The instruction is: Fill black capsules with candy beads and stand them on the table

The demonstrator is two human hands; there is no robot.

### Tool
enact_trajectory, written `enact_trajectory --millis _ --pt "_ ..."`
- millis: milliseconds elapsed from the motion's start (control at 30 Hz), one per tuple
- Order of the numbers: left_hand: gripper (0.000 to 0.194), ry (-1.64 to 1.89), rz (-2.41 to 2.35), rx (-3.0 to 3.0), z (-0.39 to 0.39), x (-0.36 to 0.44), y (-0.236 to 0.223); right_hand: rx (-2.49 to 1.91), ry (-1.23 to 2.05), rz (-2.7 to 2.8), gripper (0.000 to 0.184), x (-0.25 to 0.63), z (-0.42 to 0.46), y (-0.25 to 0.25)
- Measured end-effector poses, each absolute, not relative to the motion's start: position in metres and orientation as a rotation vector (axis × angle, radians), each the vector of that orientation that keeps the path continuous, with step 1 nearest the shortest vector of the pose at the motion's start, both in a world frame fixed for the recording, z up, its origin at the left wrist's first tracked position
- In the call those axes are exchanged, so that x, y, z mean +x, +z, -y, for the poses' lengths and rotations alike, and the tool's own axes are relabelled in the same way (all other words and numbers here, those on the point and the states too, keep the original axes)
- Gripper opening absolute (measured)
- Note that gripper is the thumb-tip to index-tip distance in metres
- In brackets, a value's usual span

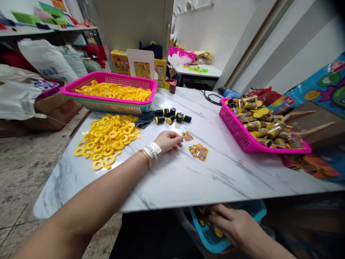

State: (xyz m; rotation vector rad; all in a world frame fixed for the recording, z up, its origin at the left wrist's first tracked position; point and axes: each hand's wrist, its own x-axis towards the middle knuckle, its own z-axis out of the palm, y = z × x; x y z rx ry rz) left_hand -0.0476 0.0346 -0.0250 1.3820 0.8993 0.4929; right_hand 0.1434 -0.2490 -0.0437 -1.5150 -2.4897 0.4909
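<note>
Currently the left hand (169,141) lies on the table (172,180), its fingers loosely curled, thumb and fingertips just beside a single printed card (187,136); whether it pinches anything, I cannot tell. At its four o'clock sits a loose stack of printed cards (198,152). The right hand (234,223) reaches down into the blue basket (217,247), at five o'clock from the left, fingers among yellow-and-dark pieces; its grip is hidden. Black-and-yellow cylinders (179,118) lie at twelve o'clock of the left hand, yellow rings (108,138) at nine, a pink basket (107,76) of more rings at ten, and another pink basket (234,131), heaped with wrapped cylinders (252,126), towards three.
</note>
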Motion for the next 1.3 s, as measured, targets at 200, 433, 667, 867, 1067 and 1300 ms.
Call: enact_trajectory --millis 200,433,667,867,1067,1300 --pt "0.020 0.483 -0.920 1.502 -0.032 -0.047 -0.032 -1.281 0.338 2.364 0.018 0.143 0.214 -0.016" --pt "0.021 0.510 -0.961 1.437 -0.037 -0.048 -0.037 -1.496 0.152 2.010 0.030 0.153 0.031 0.003" --pt "0.023 0.681 -1.002 1.150 -0.035 -0.049 -0.029 -1.494 0.300 1.923 0.014 0.167 -0.026 -0.051" --pt "0.034 0.752 -0.942 1.074 -0.035 -0.054 -0.020 -1.276 0.430 1.855 0.016 0.122 -0.007 -0.026" --pt "0.015 0.933 -0.907 0.990 -0.053 -0.066 -0.010 -1.357 0.895 1.468 0.061 0.102 -0.021 0.000" --pt "0.025 0.981 -1.013 1.099 -0.051 -0.062 -0.011 -1.362 1.145 1.222 0.042 0.107 -0.016 -0.019"
